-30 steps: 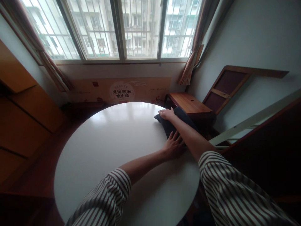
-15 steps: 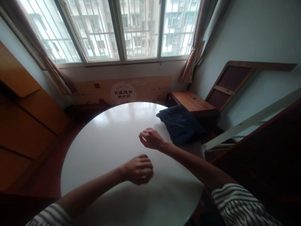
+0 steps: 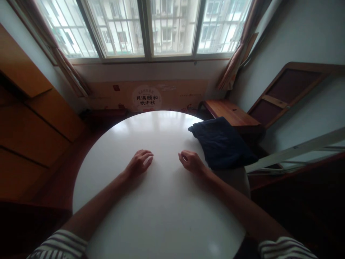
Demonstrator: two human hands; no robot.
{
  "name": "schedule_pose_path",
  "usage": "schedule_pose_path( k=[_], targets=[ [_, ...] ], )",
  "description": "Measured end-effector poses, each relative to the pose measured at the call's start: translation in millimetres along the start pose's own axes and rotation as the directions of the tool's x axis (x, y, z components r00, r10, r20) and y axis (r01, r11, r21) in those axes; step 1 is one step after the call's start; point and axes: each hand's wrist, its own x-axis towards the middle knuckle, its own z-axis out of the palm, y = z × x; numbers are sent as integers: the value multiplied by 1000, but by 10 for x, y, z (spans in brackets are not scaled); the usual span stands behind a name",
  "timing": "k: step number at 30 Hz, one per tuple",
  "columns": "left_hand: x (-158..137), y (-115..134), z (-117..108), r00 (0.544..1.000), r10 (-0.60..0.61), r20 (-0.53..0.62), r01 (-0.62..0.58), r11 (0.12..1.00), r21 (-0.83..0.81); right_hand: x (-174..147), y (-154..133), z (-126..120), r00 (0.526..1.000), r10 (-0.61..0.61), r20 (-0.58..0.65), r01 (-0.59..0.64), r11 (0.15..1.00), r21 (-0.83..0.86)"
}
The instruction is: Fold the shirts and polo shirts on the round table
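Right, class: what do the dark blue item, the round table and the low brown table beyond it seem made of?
Dark blue item: fabric, matte, from soft creases; weave unclear.
Round table: glossy white top with bright reflections, perhaps laminate or painted board.
Low brown table: probably varnished wood, by its warm tone and sheen.

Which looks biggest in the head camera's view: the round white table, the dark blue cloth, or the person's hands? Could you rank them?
1. Round white table
2. Dark blue cloth
3. Left hand and right hand: they look about alike, so I won't rank one above the other.
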Motion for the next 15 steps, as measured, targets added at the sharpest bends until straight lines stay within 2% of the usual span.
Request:
schedule_pose_path(
  k=[3,8,11,15],
  targets=[
    [-2,-31,16,998,-58,5,58,997,-51,-4,10,-18,1000,6,2,-7,998,60],
    [-29,-45,38,992,-63,111,75,991,-108,-20,-13,-24,998,-5,56,0,996,88],
    [-37,-15,18,988,-58,143,67,996,-54,-26,-54,-55,996,-6,87,-5,993,116],
    [-45,29,-8,987,-39,158,30,998,61,-45,-82,-52,985,-65,159,41,987,155]
  ],
)
